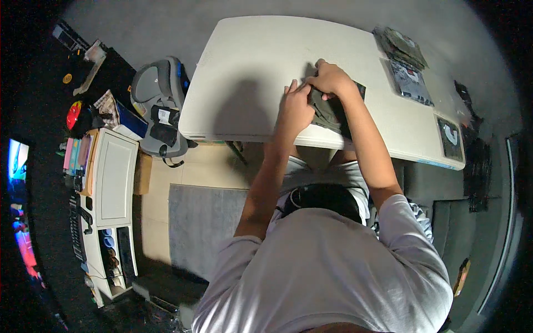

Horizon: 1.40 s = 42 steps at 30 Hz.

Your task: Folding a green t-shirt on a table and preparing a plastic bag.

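Note:
A dark olive folded piece of cloth [332, 115], seemingly a garment, lies near the front edge of the white table [250, 50]. My left hand [297, 111] is at its left edge, with the thumb against the cloth and the fingers alongside. Over its upper part bends my right hand [335, 81], the fingertips pressed down onto the fabric close to my left thumb. My right forearm covers part of the cloth's right side, and a dark corner shows beyond it. Both hands seem to grip the cloth, though their undersides are hidden.
Folded items in clear packaging lie along the table's right side: an olive bundle [402, 47], a grey packet [411, 82] and a dark packet [449, 137]. A grey chair [158, 105] with things on it stands left of the table. Nearby is a white cabinet [115, 177].

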{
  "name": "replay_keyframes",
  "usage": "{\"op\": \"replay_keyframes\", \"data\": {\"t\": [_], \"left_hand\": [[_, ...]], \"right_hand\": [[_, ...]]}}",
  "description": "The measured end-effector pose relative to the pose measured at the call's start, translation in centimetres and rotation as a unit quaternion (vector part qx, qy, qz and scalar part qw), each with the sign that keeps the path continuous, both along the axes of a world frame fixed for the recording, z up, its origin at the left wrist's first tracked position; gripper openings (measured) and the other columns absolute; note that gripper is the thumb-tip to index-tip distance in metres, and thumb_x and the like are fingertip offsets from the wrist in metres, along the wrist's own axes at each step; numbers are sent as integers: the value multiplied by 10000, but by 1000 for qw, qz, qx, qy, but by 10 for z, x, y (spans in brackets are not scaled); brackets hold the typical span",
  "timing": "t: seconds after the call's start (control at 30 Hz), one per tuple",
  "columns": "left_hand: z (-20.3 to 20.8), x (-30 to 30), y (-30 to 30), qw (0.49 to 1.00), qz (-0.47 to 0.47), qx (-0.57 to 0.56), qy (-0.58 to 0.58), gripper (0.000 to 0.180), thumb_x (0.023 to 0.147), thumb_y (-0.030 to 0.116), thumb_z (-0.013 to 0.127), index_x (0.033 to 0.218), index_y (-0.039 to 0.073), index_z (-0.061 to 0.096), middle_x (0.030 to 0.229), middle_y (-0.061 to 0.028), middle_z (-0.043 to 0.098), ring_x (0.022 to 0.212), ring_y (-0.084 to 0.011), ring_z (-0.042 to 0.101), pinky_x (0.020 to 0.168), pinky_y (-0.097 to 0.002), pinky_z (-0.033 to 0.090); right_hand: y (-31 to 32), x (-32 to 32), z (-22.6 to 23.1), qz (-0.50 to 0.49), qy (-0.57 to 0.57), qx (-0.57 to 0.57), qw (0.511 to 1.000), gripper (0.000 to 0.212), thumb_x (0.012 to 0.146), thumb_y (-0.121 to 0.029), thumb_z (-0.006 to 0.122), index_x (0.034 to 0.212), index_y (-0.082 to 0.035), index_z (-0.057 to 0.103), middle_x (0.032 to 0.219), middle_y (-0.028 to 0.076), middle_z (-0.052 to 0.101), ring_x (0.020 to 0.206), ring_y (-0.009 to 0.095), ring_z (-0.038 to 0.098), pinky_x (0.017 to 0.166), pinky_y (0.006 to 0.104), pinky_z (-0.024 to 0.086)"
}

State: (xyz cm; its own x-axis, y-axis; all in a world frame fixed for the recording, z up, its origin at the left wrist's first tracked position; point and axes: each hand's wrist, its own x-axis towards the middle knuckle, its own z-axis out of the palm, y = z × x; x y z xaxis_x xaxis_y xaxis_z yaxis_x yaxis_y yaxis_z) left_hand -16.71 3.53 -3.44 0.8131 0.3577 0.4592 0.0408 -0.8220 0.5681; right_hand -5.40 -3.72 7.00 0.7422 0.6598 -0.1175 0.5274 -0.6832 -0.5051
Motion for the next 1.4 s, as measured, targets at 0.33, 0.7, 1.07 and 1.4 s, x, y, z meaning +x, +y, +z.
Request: {"op": "replay_keyframes", "data": {"t": [0.33,0.7,1.07,1.4], "left_hand": [[20,-22,-5,995,38,-88,-27,219,906,184,682,981,-10,749,795,-206,709,727,-340,700,700,-403,537],[40,-42,-41,973,131,65,179,501,881,452,722,960,-39,666,915,-217,683,864,-381,673,781,-475,528],[64,2,4,991,-9,-87,106,434,908,274,731,1206,-13,600,1143,-214,683,1081,-353,667,931,-438,518],[109,71,40,987,-121,65,-87,366,808,-35,609,1141,81,707,960,-163,741,782,-342,713,727,-420,555]], "right_hand": [[-11,57,-59,154,-251,-4,956,419,977,-489,532,1142,-157,726,1208,171,629,1170,432,561,939,519,512],[1,110,-37,387,67,-22,919,375,838,-86,657,1209,-44,696,1270,134,657,1163,287,591,986,392,469],[-25,138,46,400,49,-108,909,278,742,-160,787,910,42,698,726,31,643,684,159,555,647,343,459],[-127,120,33,187,-274,214,919,252,777,-104,769,998,-21,680,918,174,709,860,354,687,785,437,540]]}}
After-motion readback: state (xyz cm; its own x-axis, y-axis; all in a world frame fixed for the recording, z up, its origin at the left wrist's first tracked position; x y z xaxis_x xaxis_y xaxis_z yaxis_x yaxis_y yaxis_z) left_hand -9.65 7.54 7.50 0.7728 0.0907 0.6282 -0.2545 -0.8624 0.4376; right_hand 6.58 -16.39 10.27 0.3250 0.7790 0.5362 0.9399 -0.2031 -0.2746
